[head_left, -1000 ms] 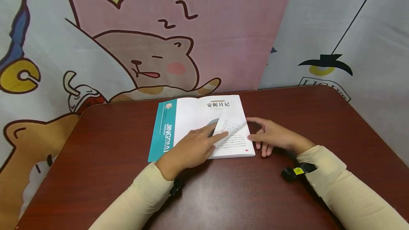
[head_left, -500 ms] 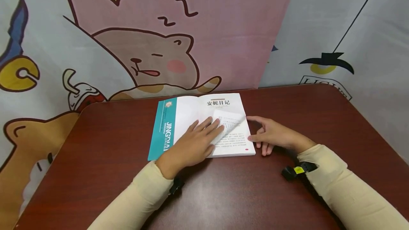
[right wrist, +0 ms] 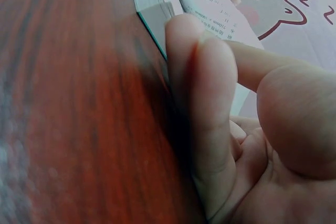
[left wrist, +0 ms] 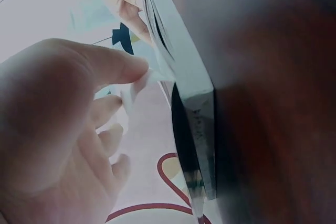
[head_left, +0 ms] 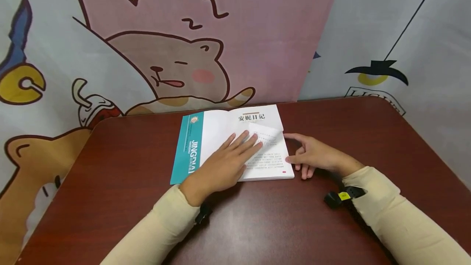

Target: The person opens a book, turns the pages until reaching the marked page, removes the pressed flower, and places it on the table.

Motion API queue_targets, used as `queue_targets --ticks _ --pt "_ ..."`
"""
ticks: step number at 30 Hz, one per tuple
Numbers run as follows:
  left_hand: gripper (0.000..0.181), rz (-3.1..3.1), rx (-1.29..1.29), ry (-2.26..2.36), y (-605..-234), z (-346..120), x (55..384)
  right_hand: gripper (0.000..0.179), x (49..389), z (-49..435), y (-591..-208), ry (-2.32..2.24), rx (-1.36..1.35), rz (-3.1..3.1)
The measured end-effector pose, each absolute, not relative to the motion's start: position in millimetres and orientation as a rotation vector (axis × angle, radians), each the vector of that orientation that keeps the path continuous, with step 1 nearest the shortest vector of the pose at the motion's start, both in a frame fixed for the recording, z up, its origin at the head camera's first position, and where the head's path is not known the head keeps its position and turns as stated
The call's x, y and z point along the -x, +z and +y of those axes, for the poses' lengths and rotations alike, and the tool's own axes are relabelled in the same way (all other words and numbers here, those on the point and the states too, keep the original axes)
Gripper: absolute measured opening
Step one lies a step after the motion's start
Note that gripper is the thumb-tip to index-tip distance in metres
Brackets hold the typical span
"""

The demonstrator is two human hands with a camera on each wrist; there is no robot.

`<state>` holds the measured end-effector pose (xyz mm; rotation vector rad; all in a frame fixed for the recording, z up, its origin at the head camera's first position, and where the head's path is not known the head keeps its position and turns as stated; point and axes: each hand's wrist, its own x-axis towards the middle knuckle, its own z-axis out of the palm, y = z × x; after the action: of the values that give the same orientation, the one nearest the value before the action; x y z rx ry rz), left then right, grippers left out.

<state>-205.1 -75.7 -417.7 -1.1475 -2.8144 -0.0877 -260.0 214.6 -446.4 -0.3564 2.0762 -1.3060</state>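
White-paged paperback book [head_left: 220, 128] lies open beneath a spread left hand [head_left: 222, 162]

The right page carries the large black title 安妮日记 over smaller print too fine to read. Down the teal cover flap [head_left: 187, 146] at the left run white letters, JINGDIA and the smaller MINGZHU. In the right wrist view, an upside-down line shows 710mm × 1000mm.

The book rests on the glossy red-brown wooden bench [head_left: 257, 224], near its far edge. The left hand's fingers are straight and fanned, pressing across a thin, printed, partly turned leaf [head_left: 265, 134]; whether the thumb nips the paper I cannot tell. The right hand [head_left: 312, 154] touches the book's right edge with index fingertip and thumb, set apart; its other fingers bend loosely below and grasp nothing.

Beyond stands a pink-and-grey cartoon backdrop [head_left: 276, 32], its partly hidden lettering at the right beginning LIGH.
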Motion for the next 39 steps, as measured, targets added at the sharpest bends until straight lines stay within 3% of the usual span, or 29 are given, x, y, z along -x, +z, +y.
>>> queue_targets --ticks 12,39 --pt "0.049 -2.738 1.161 -0.053 -417.8 -75.5 207.2 0.082 259.7 214.0 -444.4 -1.306 0.333 2.08" --pt "0.041 -2.807 1.104 -0.001 -421.6 -78.1 207.2 0.082 259.0 213.6 -445.9 -1.315 0.347 2.076"
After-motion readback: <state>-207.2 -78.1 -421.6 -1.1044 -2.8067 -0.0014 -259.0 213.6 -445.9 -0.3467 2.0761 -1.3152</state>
